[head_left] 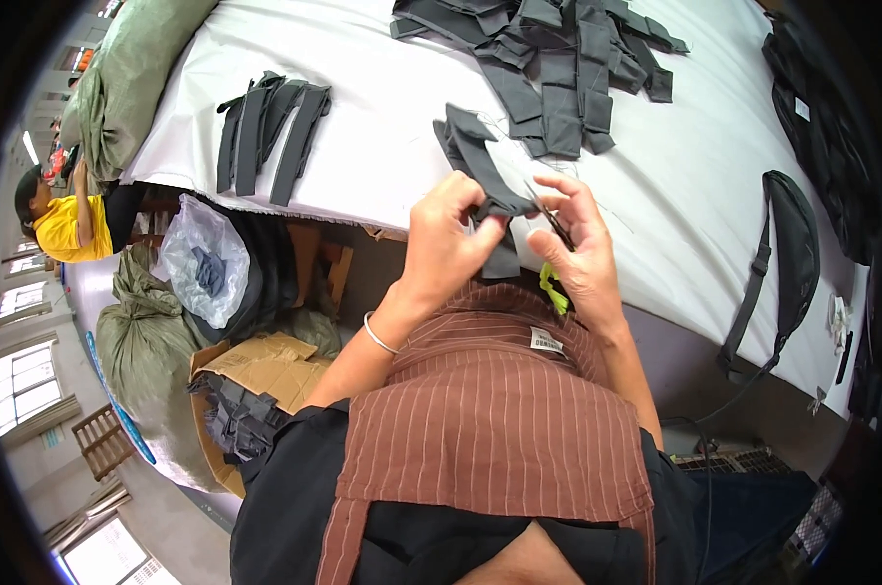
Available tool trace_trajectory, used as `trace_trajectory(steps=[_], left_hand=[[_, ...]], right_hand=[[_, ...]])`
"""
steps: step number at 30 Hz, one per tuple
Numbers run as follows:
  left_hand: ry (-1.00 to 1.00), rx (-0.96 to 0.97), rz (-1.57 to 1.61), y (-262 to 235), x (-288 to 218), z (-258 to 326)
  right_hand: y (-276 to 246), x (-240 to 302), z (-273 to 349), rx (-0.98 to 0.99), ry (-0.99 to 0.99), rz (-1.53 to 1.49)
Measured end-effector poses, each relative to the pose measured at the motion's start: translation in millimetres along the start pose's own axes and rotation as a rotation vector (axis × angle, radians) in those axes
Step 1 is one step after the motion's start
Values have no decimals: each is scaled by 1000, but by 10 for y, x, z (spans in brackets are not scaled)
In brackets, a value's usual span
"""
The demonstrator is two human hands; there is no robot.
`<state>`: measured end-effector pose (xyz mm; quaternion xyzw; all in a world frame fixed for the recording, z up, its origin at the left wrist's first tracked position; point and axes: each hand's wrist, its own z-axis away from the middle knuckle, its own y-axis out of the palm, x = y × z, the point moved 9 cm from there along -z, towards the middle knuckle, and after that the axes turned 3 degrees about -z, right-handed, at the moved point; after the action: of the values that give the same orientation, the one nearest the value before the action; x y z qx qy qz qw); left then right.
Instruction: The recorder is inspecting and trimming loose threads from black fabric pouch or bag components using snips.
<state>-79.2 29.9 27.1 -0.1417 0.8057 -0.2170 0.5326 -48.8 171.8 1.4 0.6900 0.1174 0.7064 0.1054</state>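
Observation:
Above the table's near edge, my left hand (441,232) is closed on a dark grey fabric strip (480,161), pinched between thumb and fingers. One end of the strip lies toward the white tabletop; the other hangs below my hand. My right hand (582,249) grips small dark scissors (555,222), their tips close to the strip beside my left fingers. A yellow-green ribbon (554,290) dangles below the right hand. Farther back lies a heap of similar grey strips (558,83), with loose threads near it. Several more strips (273,136) lie side by side at the left.
A black waist bag (790,258) and dark garments (811,117) lie along the right side. A stuffed green sack (134,78) rests at the far left. Below it stand a plastic-lined bag (205,258) and a cardboard box (270,375) of grey pieces. A person in yellow (75,226) is beyond.

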Motion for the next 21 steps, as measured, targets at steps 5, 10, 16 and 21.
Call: trace_trajectory(steps=[5,10,16,21], left_hand=[[228,61,-141,157,-288,59],[137,136,4,121,-240,35],[-398,-166,732,-13,370,-50],[-582,8,954,130,475,-38]], right_hand=[[-70,-219,-54,-111,86,-68],[-244,-245,-1,-186,122,-157],[-193,-316,24,-95,170,-204],[-136,-349,22,-60,170,-241]])
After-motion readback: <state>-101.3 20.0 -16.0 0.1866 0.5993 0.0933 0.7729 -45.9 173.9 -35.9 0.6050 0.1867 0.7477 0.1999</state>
